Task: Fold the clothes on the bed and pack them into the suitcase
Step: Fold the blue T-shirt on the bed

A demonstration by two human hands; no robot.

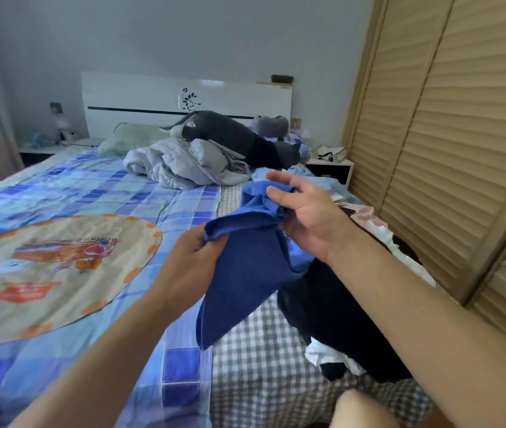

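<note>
- Two hands hold one blue garment (245, 273) above the bed (97, 193), near its right edge.
- Left hand (193, 261) pinches an upper corner; right hand (304, 217) grips bunched cloth just beside it, forefinger loose.
- Garment's long axis hangs downward from both grips, lower end toward the person.
- Remaining clothes pile (338, 310): dark, white, pink items, right edge, under the right forearm.
- Suitcase: not in view; contents unknown.
</note>
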